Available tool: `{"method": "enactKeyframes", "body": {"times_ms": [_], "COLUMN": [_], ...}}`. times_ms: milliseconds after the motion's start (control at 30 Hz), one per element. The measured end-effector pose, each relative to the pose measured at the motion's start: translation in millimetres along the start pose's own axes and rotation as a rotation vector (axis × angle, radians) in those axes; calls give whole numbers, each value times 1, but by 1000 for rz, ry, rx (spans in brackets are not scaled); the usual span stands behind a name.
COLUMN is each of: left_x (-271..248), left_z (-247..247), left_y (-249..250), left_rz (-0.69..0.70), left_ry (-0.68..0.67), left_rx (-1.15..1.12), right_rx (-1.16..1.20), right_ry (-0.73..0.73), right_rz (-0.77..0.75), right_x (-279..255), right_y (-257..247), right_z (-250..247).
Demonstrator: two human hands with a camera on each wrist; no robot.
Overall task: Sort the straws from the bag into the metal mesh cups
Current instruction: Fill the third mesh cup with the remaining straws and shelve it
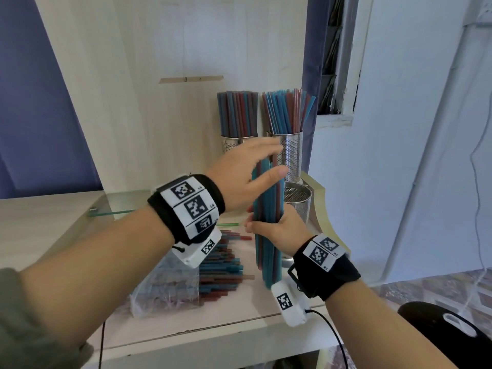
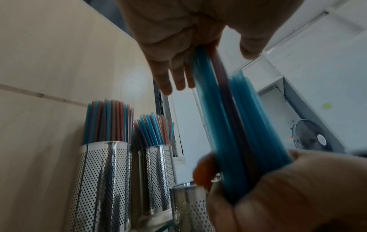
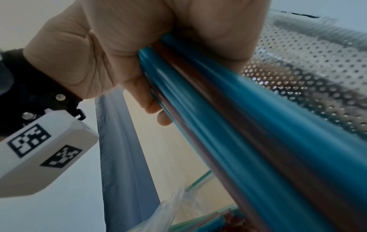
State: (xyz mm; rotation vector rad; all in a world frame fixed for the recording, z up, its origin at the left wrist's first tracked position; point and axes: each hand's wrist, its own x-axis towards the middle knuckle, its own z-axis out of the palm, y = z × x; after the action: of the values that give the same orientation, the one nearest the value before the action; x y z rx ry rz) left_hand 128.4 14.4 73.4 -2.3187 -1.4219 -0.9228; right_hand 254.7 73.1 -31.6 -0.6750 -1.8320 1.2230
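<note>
My right hand (image 1: pixel 277 231) grips a bundle of blue and red-brown straws (image 1: pixel 267 209) upright above the table, about at its middle. My left hand (image 1: pixel 255 162) lies against the bundle's top with straight fingers behind it and the thumb in front. Two mesh cups at the back, the left one (image 1: pixel 234 143) and the right one (image 1: pixel 291 155), are packed with straws. A lower mesh cup (image 1: pixel 299 201) beside the bundle looks empty. In the left wrist view the bundle (image 2: pixel 228 125) runs between my left fingers (image 2: pixel 174 75) and thumb. In the right wrist view my right hand (image 3: pixel 119 47) wraps the straws (image 3: pixel 238 125).
A clear plastic bag (image 1: pixel 170 286) with a pile of loose straws (image 1: pixel 221 267) lies on the table (image 1: pixel 186 331) under my left wrist. A glass shelf (image 1: pixel 111 211) juts out at the left. A wooden panel (image 1: pixel 159 49) stands behind the cups. A black chair (image 1: pixel 447 331) is at lower right.
</note>
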Motion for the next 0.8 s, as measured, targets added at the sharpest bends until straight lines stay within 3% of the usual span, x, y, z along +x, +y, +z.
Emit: {"method": "enactKeyframes", "body": {"times_ms": [133,233,367,467,567,667,800], "left_x": [-1,-6,-16,-19,-22,-23,-18], "left_z": [8,19,29,28,37,56,80], "left_y": [1,2,4,1,-14,-37,-50], "left_rz": [89,192,164,54,-213,-421,-386], "left_ry": [43,-54,-119,-1,151,48,-154], "left_rx": [-12,54,-71,-340,-542,-497,-237], "right_rx": [-12,19,1,-21,-2,71,198], "right_ry": [-7,-7,-13,19,98,138,131], "right_rz": [-28,-68,-96,-45,-48,-135,-249], "right_x": [-2,-4,-5,-5,-1,10,38], "right_y": [2,3,7,2,-18,-60,-115], "right_z": [-5,-9,-9,-14,-34,-64,-104]}}
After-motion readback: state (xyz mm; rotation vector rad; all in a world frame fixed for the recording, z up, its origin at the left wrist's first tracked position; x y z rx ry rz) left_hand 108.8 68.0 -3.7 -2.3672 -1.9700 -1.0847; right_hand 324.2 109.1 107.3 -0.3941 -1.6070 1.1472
